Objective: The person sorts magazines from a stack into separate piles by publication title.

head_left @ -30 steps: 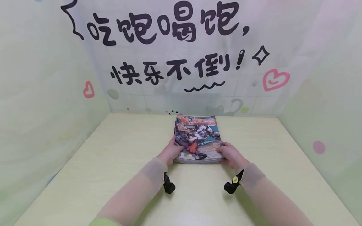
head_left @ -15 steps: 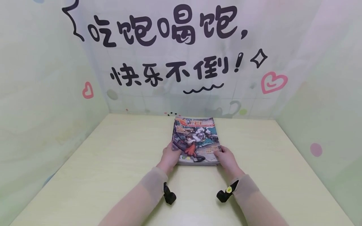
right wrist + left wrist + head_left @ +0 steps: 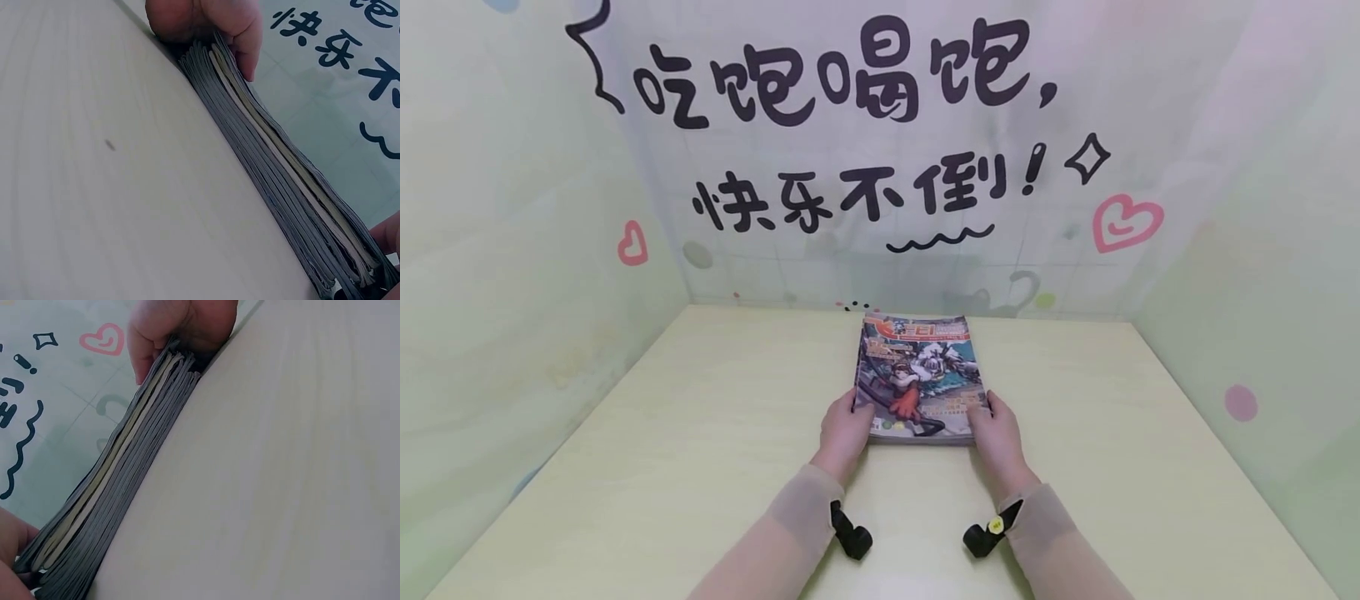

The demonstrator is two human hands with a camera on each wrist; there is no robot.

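In the head view a stack of magazines [image 3: 917, 379] lies on the table, its colourful cartoon cover facing up. My left hand [image 3: 844, 435] grips the near left corner, thumb on the cover. At the near right corner my right hand [image 3: 999, 439] holds on the same way. The left wrist view shows the layered edge of the stack [image 3: 119, 462] close to the tabletop, with the right hand [image 3: 184, 331] at its far end. From the right wrist, the left hand [image 3: 209, 25] appears at the far end of the stack [image 3: 269, 150]. Fingers underneath are mostly hidden.
A pale wooden tabletop [image 3: 737, 392] surrounds the stack. Behind it rises a back wall sheet [image 3: 820, 275] with large black lettering, and printed side sheets [image 3: 1262, 333] stand left and right. A black wrist camera [image 3: 852, 533] hangs under each sleeve.
Both hands have slid nearer to the person along the stack's sides. The right hand has also come inward, and the stack's near edge looks more even. The head view has tilted slightly.
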